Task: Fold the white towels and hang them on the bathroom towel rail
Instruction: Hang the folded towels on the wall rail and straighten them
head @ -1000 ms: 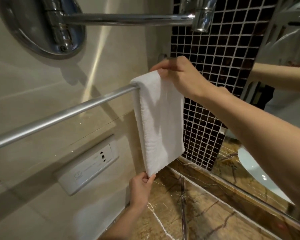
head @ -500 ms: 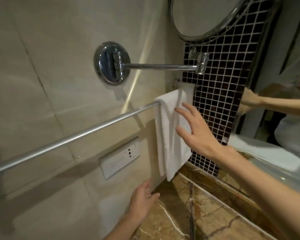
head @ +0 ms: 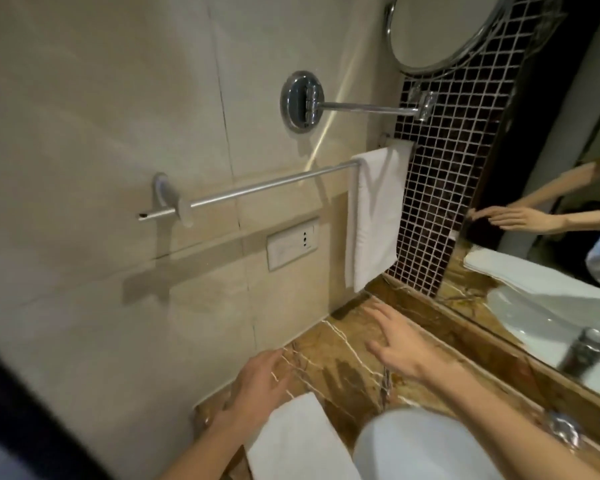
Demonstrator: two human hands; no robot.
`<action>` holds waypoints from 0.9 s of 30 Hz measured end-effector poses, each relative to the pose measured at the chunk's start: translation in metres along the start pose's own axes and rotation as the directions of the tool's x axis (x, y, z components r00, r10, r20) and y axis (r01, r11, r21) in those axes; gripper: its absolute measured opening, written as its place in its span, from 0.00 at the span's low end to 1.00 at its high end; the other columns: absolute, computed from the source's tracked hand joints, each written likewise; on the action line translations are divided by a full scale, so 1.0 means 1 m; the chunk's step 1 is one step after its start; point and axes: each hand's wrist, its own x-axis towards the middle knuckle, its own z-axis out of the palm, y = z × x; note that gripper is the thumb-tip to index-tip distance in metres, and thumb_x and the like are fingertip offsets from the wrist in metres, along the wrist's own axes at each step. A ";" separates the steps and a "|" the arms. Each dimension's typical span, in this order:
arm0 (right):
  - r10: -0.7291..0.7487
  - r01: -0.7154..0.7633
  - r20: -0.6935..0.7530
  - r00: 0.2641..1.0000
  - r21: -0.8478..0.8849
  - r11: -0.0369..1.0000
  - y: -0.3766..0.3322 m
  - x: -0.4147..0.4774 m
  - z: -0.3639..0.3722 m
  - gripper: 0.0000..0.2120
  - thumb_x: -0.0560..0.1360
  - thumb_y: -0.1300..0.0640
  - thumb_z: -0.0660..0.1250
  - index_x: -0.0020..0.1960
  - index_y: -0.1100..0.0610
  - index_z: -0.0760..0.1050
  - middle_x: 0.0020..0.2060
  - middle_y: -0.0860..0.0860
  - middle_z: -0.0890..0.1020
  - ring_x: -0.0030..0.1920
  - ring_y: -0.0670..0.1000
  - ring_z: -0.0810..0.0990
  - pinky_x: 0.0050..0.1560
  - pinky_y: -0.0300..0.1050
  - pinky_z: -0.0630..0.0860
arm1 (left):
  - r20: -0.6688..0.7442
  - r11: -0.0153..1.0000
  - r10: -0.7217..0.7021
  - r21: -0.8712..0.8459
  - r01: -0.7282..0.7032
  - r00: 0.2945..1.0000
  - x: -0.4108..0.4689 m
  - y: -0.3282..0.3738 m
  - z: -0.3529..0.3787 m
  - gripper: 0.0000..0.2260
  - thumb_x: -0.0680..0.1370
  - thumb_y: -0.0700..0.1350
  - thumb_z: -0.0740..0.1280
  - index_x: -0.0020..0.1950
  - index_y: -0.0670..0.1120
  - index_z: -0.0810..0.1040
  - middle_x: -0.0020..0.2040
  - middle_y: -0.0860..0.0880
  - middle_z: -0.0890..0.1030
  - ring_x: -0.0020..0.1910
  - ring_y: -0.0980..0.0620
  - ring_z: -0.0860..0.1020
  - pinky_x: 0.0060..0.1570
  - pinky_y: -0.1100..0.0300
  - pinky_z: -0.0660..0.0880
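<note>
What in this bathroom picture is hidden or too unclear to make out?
Head view only:
- The rail, right end: covered by the hung towel.
- The second towel: cut off by the bottom edge.
- The tap in the mirror: blurred.
- The socket markings: too small.

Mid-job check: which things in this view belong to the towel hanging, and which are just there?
Part of the job:
- white towel, draped over the towel rail
- second white towel, lying folded below
- left hand and right hand, both open and holding nothing

Just there:
- wall socket
- round mirror
- chrome wall mount
- marble counter
</note>
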 end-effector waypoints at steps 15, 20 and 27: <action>-0.003 0.004 0.220 0.975 -0.007 1.000 -0.025 -0.150 0.075 0.32 0.75 0.50 0.62 0.76 0.52 0.57 0.75 0.53 0.61 0.74 0.54 0.60 0.71 0.46 0.59 | 0.191 0.965 -0.046 0.260 -0.006 0.981 -0.136 0.040 0.003 0.25 0.80 0.57 0.57 0.76 0.54 0.60 0.77 0.52 0.60 0.76 0.50 0.56 0.75 0.49 0.53; -0.019 0.016 0.284 0.959 0.014 1.000 -0.006 -0.179 0.084 0.33 0.76 0.49 0.62 0.77 0.52 0.55 0.77 0.54 0.57 0.76 0.55 0.57 0.73 0.49 0.57 | 0.184 0.962 -0.126 0.261 0.075 0.975 -0.178 0.065 0.019 0.25 0.80 0.57 0.57 0.76 0.53 0.59 0.77 0.50 0.60 0.75 0.50 0.57 0.74 0.49 0.55; -0.007 -0.016 0.398 0.917 0.054 0.998 0.021 -0.226 0.101 0.32 0.77 0.51 0.61 0.77 0.54 0.55 0.76 0.55 0.58 0.76 0.55 0.57 0.73 0.48 0.56 | 0.182 0.954 -0.268 0.190 0.234 0.946 -0.234 0.074 0.051 0.24 0.80 0.58 0.56 0.75 0.52 0.61 0.77 0.49 0.60 0.75 0.47 0.58 0.73 0.48 0.57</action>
